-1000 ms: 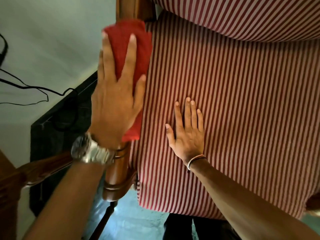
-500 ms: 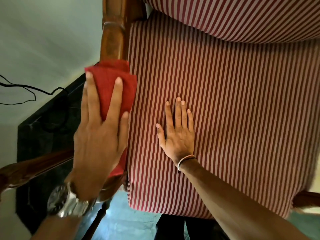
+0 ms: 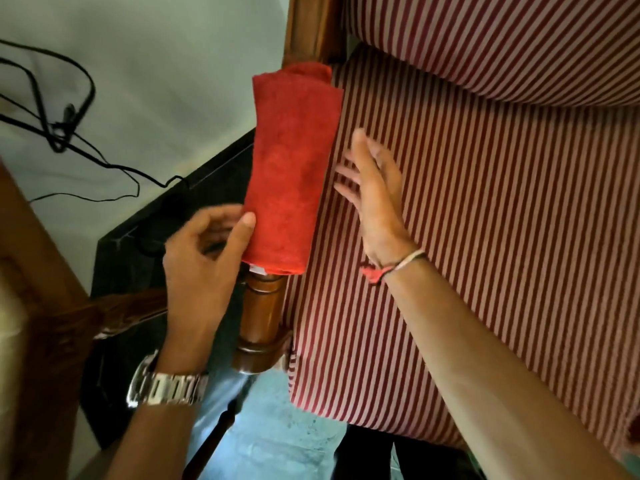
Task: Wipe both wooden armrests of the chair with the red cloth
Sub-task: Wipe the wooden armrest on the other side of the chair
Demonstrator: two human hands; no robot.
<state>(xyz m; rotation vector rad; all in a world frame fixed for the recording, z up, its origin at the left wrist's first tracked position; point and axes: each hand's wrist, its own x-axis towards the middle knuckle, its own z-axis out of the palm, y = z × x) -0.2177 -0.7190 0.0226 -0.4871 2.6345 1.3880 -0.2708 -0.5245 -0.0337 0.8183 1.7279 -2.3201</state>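
The red cloth [image 3: 289, 171], folded into a long pad, lies draped along the top of the left armrest [image 3: 258, 317], covering most of its length; only the turned front end of the wood shows below the cloth's near edge, and a short stretch of frame shows past its far edge by the backrest [image 3: 502, 39]. The cloth's right edge sits just against the left edge of the striped seat [image 3: 485, 220].

The left hand [image 3: 201, 261] is beside the cloth's near left edge, fingers loosely curled, with the thumb tip touching the cloth's side; it is not clamped on it. The right hand [image 3: 375, 192] is open with fingers spread, hovering over the seat's left edge just beside the cloth, holding nothing; whether it touches the seat cannot be told.

The step in hand looks like work on the left armrest, with the cloth resting there and neither hand pressing it. The other armrest is out of view, so its state cannot be judged.

The next move likely calls for taking a firm hold of the cloth, either flat-palmed on top to stroke along the wood or pinched at the near edge to lift it. The uncovered front end of the armrest probably needs a pass, then the cloth must cross the seat to the right side.
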